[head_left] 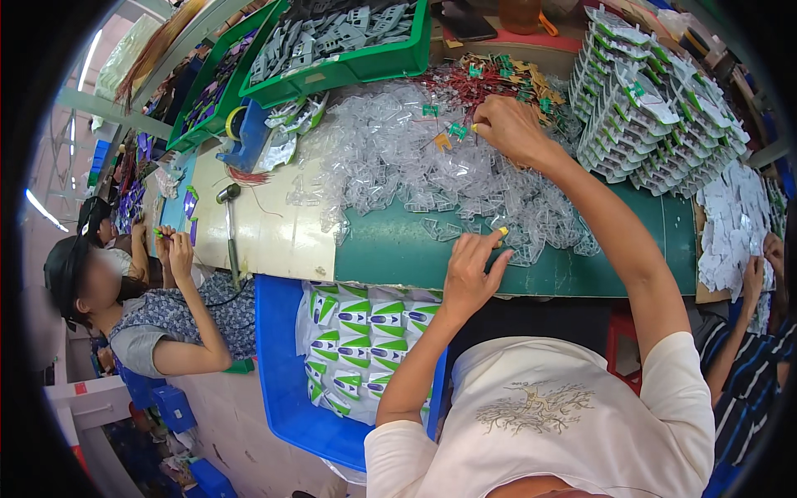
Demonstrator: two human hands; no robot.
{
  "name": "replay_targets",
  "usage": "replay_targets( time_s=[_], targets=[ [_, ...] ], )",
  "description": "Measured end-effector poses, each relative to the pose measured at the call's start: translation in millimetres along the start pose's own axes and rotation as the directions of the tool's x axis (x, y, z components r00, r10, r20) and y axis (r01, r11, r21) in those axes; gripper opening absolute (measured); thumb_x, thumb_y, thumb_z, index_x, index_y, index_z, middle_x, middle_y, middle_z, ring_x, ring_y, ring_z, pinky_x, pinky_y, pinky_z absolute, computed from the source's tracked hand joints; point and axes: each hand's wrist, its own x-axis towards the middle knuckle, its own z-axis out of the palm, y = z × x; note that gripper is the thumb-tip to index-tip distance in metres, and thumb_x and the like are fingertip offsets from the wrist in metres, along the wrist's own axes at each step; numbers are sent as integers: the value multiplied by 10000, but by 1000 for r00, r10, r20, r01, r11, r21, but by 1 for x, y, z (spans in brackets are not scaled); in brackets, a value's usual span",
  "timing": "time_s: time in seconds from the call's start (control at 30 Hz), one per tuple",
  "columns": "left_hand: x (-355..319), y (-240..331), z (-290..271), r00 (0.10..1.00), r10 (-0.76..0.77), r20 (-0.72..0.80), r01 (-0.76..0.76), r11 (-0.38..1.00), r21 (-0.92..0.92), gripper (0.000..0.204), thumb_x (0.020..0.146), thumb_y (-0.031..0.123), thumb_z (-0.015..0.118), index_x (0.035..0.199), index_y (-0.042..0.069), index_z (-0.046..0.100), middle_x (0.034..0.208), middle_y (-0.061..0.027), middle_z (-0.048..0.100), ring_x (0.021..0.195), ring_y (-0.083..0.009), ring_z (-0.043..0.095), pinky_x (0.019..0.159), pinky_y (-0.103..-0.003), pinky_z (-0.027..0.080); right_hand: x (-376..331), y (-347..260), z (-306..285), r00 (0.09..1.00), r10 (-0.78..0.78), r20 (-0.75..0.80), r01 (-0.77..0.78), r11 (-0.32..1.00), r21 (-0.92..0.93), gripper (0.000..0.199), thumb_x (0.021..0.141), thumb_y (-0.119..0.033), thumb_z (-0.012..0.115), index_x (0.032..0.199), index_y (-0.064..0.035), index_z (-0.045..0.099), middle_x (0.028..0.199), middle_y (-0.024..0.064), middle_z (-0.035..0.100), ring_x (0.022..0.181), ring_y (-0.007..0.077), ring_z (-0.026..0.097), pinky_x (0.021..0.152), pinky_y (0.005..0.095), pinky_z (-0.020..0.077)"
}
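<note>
My left hand (475, 270) rests at the near edge of a heap of clear plastic pieces (398, 153), thumb and fingers apart. Yellow coverings show on its fingertips. My right hand (516, 131) reaches over the far side of that heap, its fingers curled together in a pinch. What they hold, if anything, is hidden. Close to its fingertips are a small green plastic part (458, 131) and an orange part (443, 143). Behind the hand lies a tangle of thin red wires (452, 91) with green and orange ends.
Green trays (332, 70) of grey parts stand at the back. White-green assemblies (623, 108) are stacked at the right. Left are a blue tape dispenser (244, 137) and a hammer (230, 224). Below the table edge, a blue bin (278, 365) holds bagged items. Co-workers sit on both sides.
</note>
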Motion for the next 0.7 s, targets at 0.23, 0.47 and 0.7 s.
replay_targets(
  time_s=[0.23, 0.47, 0.7],
  targets=[
    [-4, -4, 2, 1000, 13, 7, -13, 1000, 8, 287, 791, 60, 736, 1053, -7, 641, 844, -99, 631, 801, -267, 576, 730, -371, 447, -3, 1, -30, 980, 38, -193, 57, 883, 466, 142, 847, -152, 639, 892, -31, 699, 769, 57, 679, 650, 152, 626, 586, 324, 501],
    [-7, -7, -3, 987, -155, -50, 142, 969, -202, 247, 836, 12, 711, 1065, -47, 640, 927, -107, 672, 836, -204, 641, 767, -281, 499, -62, -28, -76, 992, 113, -64, -51, 792, 608, 132, 874, -120, 653, 918, 1, 686, 660, -29, 587, 589, 14, 478, 516, 203, 373],
    [13, 25, -39, 838, -531, 129, 423, 480, -768, 397, 1033, 197, 466, 1367, -18, 443, 1099, -95, 613, 942, -163, 623, 849, -305, 495, -146, -36, -74, 991, 104, -81, -50, 868, 494, 115, 777, -26, 657, 882, -2, 697, 568, -18, 535, 489, 13, 426, 457, 203, 325]
  ],
)
